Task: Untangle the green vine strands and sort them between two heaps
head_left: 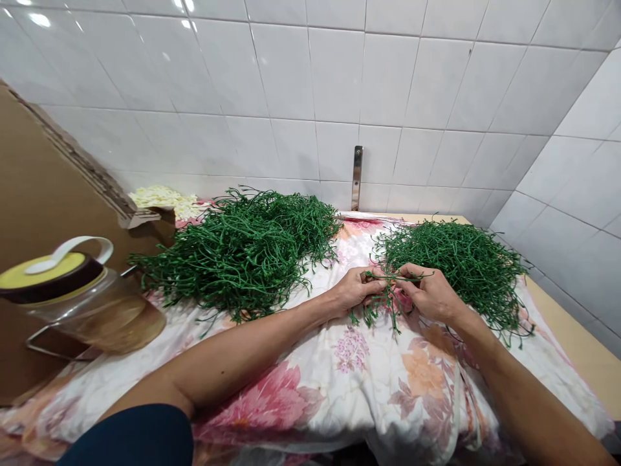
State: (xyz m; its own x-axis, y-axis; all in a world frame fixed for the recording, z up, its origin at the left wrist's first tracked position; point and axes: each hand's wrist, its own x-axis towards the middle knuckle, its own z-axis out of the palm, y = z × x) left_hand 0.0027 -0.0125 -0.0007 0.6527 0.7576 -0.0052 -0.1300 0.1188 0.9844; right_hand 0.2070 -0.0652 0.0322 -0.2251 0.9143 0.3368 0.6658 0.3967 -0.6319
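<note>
Thin green artificial plant stems (392, 301) hang between my two hands, above the flowered cloth. My left hand (359, 288) is closed, pinching stems between thumb and fingers. Close beside it, my right hand (425, 291) also pinches a green stem, with one end sticking out to the right. A large heap of green stems (233, 249) lies to the left of my hands. Another heap of stems (451, 265) spreads just behind and to the right of my right hand. The exact points where my fingertips grip are partly hidden.
A clear jug with a yellow lid (92, 310) holds liquid at the left, beside a cardboard box (53, 213). Pale yellow small pieces (167, 199) lie at the back left. Flowered cloth (352, 398) covers the table; a metal strip (357, 178) stands against the tiled wall (334, 71).
</note>
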